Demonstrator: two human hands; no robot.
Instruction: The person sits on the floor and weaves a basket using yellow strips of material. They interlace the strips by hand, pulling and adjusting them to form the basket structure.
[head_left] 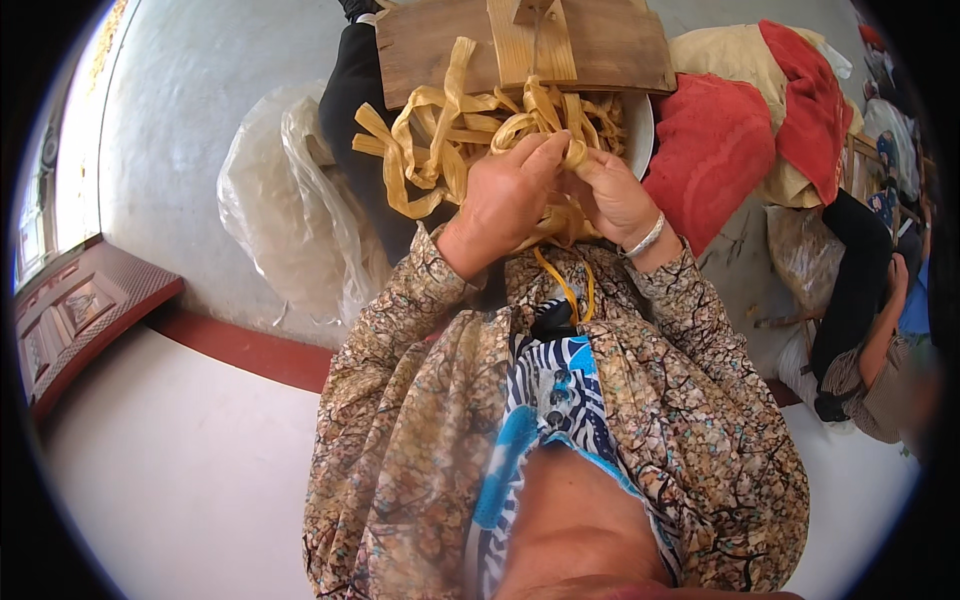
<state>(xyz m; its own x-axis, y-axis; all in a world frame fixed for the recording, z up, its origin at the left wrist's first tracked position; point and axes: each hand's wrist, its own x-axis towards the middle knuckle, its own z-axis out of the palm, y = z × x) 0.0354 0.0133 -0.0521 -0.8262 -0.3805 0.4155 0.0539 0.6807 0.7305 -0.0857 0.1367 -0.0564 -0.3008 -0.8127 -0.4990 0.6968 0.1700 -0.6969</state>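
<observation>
Close together in front of my chest, my left hand (503, 197) and my right hand (612, 200) are both closed on a glossy tan ribbon-like strip (577, 154). Thumbs and fingertips pinch a looped part of it; the fingers' undersides are hidden. Just beyond, a bundle of the same strips (540, 101) reaches up to a thin metal rod (535, 45) on a wooden board (440, 50). More loose, curling strips (404, 140) lie to the left of my hands, some over a pale round basin (641, 135). A light bracelet circles my right wrist.
Crumpled clear plastic (270, 190) lies at the left beside a dark-clothed leg (352, 100). Red cloth (715, 150) and a beige sack (715, 50) rest at the right. Another person's arm (880, 335) shows at the far right, and a carved brown wooden panel (90, 310) at the far left.
</observation>
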